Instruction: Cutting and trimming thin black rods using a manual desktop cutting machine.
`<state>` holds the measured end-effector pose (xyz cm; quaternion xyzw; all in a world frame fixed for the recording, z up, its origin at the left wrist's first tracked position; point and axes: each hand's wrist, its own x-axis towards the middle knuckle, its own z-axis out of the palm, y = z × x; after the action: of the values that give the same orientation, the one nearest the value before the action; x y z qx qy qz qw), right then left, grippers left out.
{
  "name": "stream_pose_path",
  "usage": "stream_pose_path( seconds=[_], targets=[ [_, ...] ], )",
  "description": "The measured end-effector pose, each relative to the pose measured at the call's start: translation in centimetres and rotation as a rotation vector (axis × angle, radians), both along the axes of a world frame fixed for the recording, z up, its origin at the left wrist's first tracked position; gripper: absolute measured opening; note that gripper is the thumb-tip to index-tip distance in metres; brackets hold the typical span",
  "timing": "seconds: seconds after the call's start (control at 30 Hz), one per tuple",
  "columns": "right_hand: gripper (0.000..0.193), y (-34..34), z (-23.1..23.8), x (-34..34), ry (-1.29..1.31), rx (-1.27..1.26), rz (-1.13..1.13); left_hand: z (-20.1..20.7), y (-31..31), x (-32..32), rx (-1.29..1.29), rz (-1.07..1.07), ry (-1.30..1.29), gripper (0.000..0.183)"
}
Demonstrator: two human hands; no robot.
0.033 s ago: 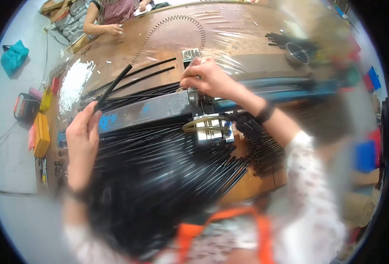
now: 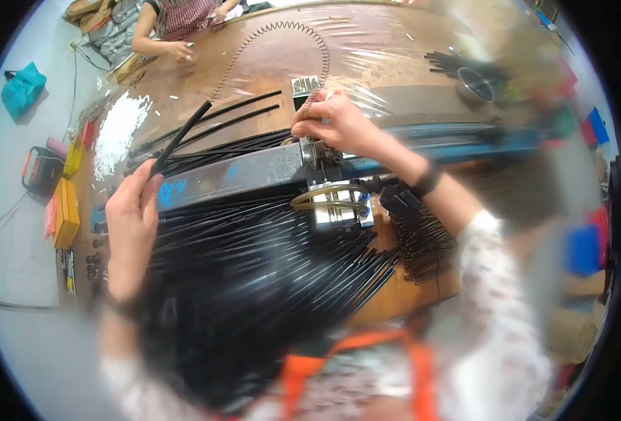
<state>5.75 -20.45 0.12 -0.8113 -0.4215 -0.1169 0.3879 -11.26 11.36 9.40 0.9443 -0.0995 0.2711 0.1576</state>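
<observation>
My left hand is closed around a black tube, which slants up and away to the right. From the tube's far end a long thin coil spring arches over the table and comes down to my right hand. The fingers of that hand pinch the spring's other end, just beyond a metal fixture on a long steel beam. On the near side of the beam sits a silver clamp block with yellowish hoses. How far the spring reaches into the tube is hidden.
Many black tubes lie fanned out in front of me. Several springs are bunched at right. White short pieces are heaped at far left, near a yellow box. Across the table, a co-worker's hand rests near the edge.
My right hand has shifted slightly right with the spring end. My left hand and the tube stay nearly still. The co-worker's hands have moved a little.
</observation>
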Motion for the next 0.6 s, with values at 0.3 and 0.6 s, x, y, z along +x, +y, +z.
stream_pose_path(
  seconds=[0.3, 0.6],
  targets=[
    [0.018, 1.6, -0.5, 0.4, -0.134, -0.378, 0.119, -0.6, -1.2, 1.3, -0.011, -0.059, -0.015, 0.023],
    [0.01, -17.2, -2.7, -0.6, -0.558, -0.353, -0.426, -2.7, 1.2, 2.4, 0.12, -0.029, 0.13, 0.024]
  ],
)
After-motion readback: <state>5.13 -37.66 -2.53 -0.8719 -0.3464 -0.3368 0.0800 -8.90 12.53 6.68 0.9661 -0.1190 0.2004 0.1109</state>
